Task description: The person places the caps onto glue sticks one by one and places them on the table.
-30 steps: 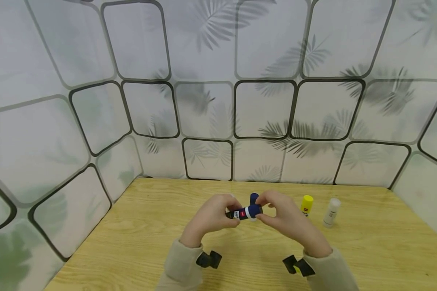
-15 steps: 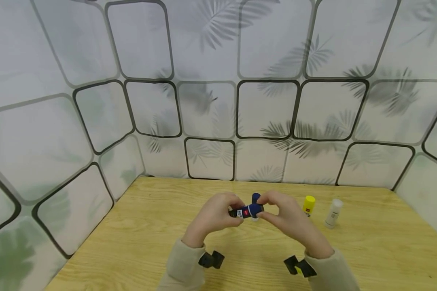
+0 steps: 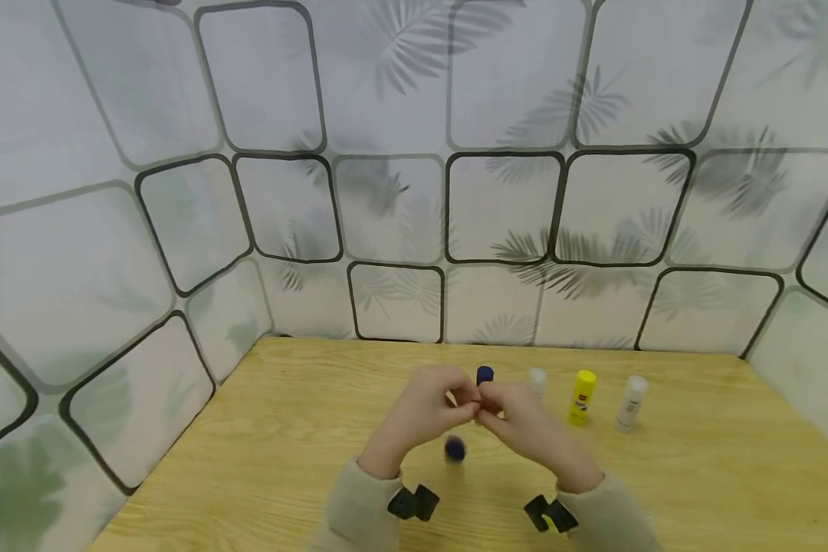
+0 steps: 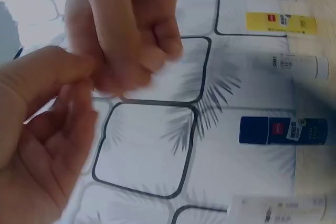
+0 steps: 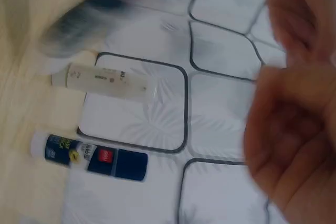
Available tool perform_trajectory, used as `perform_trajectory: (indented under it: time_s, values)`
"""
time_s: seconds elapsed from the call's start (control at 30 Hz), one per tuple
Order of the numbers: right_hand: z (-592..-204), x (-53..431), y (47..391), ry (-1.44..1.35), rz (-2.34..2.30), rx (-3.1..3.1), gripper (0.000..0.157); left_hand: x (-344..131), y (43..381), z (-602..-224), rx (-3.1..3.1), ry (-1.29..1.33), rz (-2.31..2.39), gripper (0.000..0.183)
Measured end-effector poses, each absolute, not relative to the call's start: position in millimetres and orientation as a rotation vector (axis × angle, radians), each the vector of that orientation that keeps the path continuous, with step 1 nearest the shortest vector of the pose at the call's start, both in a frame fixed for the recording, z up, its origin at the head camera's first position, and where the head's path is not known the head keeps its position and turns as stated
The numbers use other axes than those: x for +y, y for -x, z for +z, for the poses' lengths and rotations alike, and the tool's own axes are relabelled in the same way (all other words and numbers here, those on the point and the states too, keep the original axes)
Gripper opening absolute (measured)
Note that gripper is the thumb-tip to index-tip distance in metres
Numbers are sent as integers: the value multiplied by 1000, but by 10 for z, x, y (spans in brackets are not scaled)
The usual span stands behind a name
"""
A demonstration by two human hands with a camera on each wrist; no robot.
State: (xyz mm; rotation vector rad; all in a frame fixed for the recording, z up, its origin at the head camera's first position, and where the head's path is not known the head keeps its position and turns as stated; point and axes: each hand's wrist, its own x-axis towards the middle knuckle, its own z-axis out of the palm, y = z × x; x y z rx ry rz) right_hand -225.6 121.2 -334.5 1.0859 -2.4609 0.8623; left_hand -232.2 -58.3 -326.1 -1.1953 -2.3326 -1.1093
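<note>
My left hand [image 3: 431,402] and right hand [image 3: 524,425] meet at their curled fingertips over the middle of the table. I see nothing held between the fingers, though the meeting tips partly cover one another. Just below the left hand is a dark blue-topped glue stick [image 3: 455,448], apart from both hands. It appears as a dark smear at the top of the right wrist view, too blurred to tell whether it stands or falls. Behind the hands, another navy glue stick [image 4: 283,130] with a red label patch stands upright, partly covered in the head view.
A yellow glue stick [image 3: 581,399] and two white ones, a nearer-left white stick [image 3: 537,379] and a right white stick [image 3: 631,404], stand on the wooden table [image 3: 303,399]. The left wrist view shows another white stick [image 4: 281,209]. Patterned cloth [image 3: 400,207] walls the back and sides.
Both hands have let go of the dark blue glue stick they were holding; it is now below them. The hands have moved together until their fingertips meet.
</note>
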Motion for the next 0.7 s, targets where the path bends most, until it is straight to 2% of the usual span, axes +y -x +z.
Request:
perform_trajectory:
  time_s: [0.33,0.57,0.7]
  values:
    - [-3428,1224,2364,-1012,835,-2599,11,-748,2394,-3260,-2296,1044,-1180,4]
    - [-3401,1276,2364,-1003,862,-2632,6,-730,2426,-3286,-2559,1116,-1089,7]
    - [-3396,1299,2354,-971,855,-2650,5,-626,2364,-3353,-2785,1259,-889,14]
